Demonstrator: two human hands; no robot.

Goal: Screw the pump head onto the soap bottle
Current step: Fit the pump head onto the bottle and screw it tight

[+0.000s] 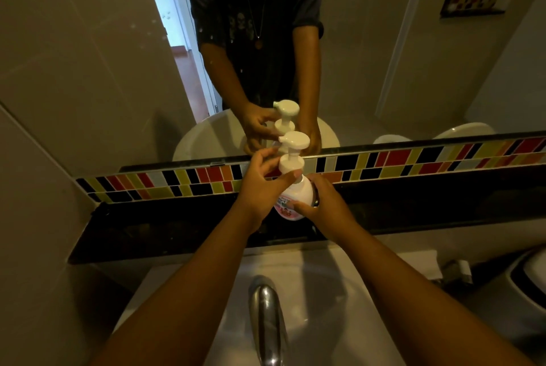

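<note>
A white soap bottle (298, 196) with a pink label stands on the dark ledge (177, 224) behind the sink. The white pump head (292, 156) sits upright on its neck, nozzle pointing left. My left hand (260, 188) has fingers and thumb closed around the pump head's collar. My right hand (322, 206) wraps the bottle's body from the right, thumb across the label. The bottle's base is partly hidden by both hands.
A chrome tap (266, 315) rises over the white sink (339, 292) below my arms. A band of coloured tiles (413, 162) and a mirror (88, 55) stand behind the ledge, reflecting a person and the bottle. A dark bin (529, 283) sits at right.
</note>
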